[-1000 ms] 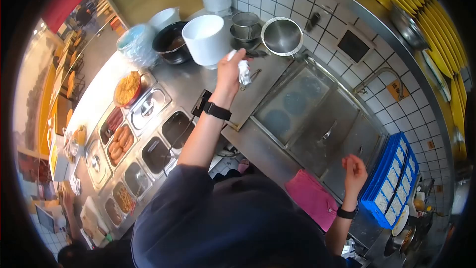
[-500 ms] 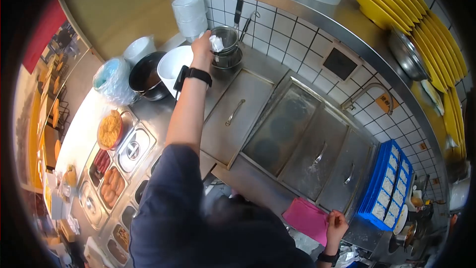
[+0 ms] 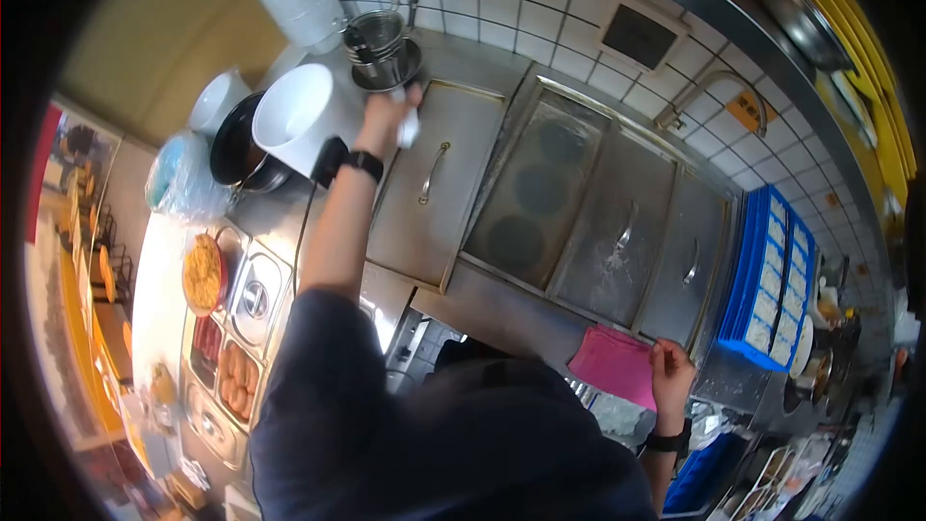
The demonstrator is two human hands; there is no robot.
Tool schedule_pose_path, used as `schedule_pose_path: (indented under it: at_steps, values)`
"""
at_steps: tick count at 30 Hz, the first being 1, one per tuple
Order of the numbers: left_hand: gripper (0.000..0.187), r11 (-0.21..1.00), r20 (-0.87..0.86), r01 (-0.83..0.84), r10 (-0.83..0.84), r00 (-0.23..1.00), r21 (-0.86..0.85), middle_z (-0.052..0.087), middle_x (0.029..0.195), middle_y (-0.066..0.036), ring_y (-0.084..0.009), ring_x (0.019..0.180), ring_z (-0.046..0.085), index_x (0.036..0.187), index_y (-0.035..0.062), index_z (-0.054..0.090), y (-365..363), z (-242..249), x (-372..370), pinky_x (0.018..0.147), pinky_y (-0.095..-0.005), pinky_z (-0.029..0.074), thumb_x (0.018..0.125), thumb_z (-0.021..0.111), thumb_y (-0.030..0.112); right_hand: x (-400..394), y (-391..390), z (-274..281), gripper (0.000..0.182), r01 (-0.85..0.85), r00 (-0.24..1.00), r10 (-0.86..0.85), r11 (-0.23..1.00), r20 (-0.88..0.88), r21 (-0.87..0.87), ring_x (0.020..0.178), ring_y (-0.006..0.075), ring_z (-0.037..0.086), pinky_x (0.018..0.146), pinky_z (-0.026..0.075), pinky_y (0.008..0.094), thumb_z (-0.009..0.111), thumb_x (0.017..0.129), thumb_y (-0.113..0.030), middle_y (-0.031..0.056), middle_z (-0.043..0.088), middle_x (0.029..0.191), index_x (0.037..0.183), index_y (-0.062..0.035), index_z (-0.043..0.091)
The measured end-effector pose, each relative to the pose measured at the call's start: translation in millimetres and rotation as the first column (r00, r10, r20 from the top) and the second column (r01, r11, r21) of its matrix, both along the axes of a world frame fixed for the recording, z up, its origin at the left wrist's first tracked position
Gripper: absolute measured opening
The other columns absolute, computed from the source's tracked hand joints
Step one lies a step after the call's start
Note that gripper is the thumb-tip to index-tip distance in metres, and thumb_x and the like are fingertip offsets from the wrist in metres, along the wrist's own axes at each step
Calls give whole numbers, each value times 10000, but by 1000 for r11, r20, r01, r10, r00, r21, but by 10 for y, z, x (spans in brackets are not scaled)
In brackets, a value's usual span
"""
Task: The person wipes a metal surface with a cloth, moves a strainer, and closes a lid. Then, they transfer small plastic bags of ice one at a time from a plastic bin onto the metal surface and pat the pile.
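My left hand (image 3: 386,114), smeared a little by motion, holds a crumpled white wad (image 3: 409,129), maybe tissue or cloth. It is above the steel counter between a white bucket (image 3: 295,118) and a metal lid (image 3: 415,222) with a bar handle. Wire strainers (image 3: 378,34) stand in a steel pot (image 3: 400,68) just beyond the hand. At the near edge of the counter, my right hand (image 3: 672,373) has its fingers closed on the corner of a pink cloth (image 3: 613,365). The cloth lies spread to the left of that hand.
Blue crates (image 3: 757,275) with white portions stand at the right. Food pans with sausages (image 3: 237,381) line the left, beside a red bowl (image 3: 204,275) of yellow food. A black pot (image 3: 236,150) and stacked white bowls (image 3: 301,5) stand at the back. A tap (image 3: 694,101) projects from the tiled wall.
My left hand has come back from the strainers toward me with the white wad. My right hand remains at the pink cloth. The camera view has shifted.
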State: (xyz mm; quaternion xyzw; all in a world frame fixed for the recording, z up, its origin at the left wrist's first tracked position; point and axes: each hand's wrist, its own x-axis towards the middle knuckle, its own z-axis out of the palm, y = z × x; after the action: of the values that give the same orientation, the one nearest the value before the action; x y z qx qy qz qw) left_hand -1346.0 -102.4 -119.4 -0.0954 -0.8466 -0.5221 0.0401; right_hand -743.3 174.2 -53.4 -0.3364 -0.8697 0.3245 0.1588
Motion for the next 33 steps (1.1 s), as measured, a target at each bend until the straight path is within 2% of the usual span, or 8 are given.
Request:
schedule_pose_path:
  at_steps: [1, 2, 4, 8, 13, 22, 29, 33]
  values:
    - [490, 792, 212, 173, -56, 976, -586, 646, 812, -195, -312, 797, 634, 808, -9, 653, -8, -1, 292, 701, -388, 483, 678, 702, 461, 11, -12, 0, 134, -4, 1000, 3, 1000, 10, 16, 640, 85, 571, 592, 461, 219, 585, 848, -87, 38, 607, 699, 900, 35, 609]
    - [499, 748, 329, 280, -88, 940, -602, 625, 855, -238, -348, 847, 612, 792, -22, 655, -1, 7, 662, 740, -393, 482, 677, 681, 463, -24, -49, 75, 117, -21, 1000, 20, 998, 12, 64, 626, 93, 584, 572, 461, 226, 592, 839, -79, 55, 620, 689, 888, 24, 616]
    - [440, 686, 449, 410, -134, 883, -601, 635, 879, -219, -344, 825, 623, 842, -26, 656, -18, -432, 899, 740, -389, 486, 669, 692, 378, -40, -91, 233, 108, -39, 998, 33, 995, 62, 95, 617, 97, 590, 560, 459, 232, 599, 831, -76, 68, 625, 684, 885, 15, 620]
    - [351, 903, 458, 216, -24, 889, -371, 655, 822, -178, -273, 749, 650, 926, -11, 651, 136, -655, 1166, 656, -338, 499, 701, 695, 254, 99, -89, 276, 106, -5, 996, -2, 996, 85, 86, 610, 108, 604, 549, 458, 238, 615, 814, -76, 80, 627, 681, 885, 2, 626]
    - [310, 949, 396, 195, -85, 915, -249, 662, 804, -132, -214, 690, 645, 948, -22, 637, 679, -615, 1416, 578, -319, 489, 720, 703, 177, 280, -140, 245, 114, 57, 996, -62, 996, 67, 73, 627, 111, 606, 555, 457, 234, 609, 817, -74, 90, 630, 726, 894, 10, 622]
    - [342, 908, 414, 309, -175, 893, -282, 657, 812, -166, -278, 748, 647, 923, 4, 653, 1916, -826, 1809, 649, -353, 498, 702, 694, 261, 800, -301, 346, 122, 229, 961, -233, 972, 149, 47, 621, 131, 595, 576, 454, 251, 597, 815, -62, 107, 623, 729, 904, 21, 611]
    - [370, 966, 533, 258, -208, 820, -20, 658, 873, -163, -263, 763, 647, 996, 14, 633, 1887, -1310, 1732, 668, -338, 488, 719, 692, 252, 1185, -460, 135, 130, 313, 936, -314, 949, 157, 37, 609, 159, 605, 563, 462, 264, 623, 789, -54, 114, 629, 733, 898, 16, 608]
    - [377, 960, 516, 274, -209, 831, -51, 659, 867, -154, -243, 772, 643, 989, -1, 628, 1912, -1042, 1788, 671, -329, 482, 728, 703, 261, 1281, -467, 105, 142, 311, 935, -300, 950, 188, -31, 628, 238, 612, 570, 474, 315, 611, 782, -80, 147, 618, 771, 904, -6, 610]
